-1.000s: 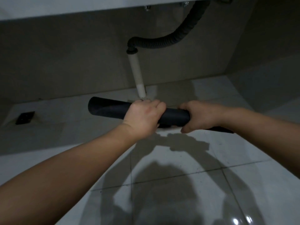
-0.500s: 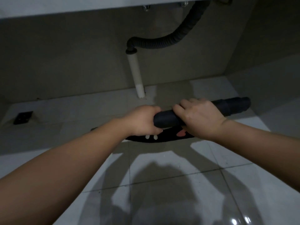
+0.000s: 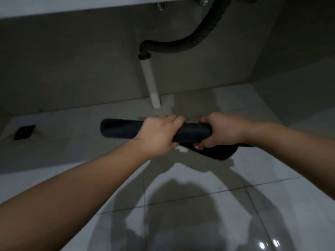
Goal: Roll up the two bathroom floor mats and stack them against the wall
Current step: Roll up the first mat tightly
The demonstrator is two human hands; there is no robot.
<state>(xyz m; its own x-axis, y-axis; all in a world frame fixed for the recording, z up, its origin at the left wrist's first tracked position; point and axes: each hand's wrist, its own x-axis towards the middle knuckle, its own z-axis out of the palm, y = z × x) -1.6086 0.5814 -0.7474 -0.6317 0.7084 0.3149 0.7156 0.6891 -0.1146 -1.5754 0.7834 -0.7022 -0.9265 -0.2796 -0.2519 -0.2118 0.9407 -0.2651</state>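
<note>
Just in front of the white plastic drain pipe, both hands wrap their fingers tight around the dark rolled rubber floor mat, left hand beside right hand, likely to stop it unrolling where a loose flap hangs.

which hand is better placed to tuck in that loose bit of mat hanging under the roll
Right. The right hand grips the rolled mat directly above the loose flap, fingertips already beside it. The left hand holds the roll's middle, further from the flap.
</note>
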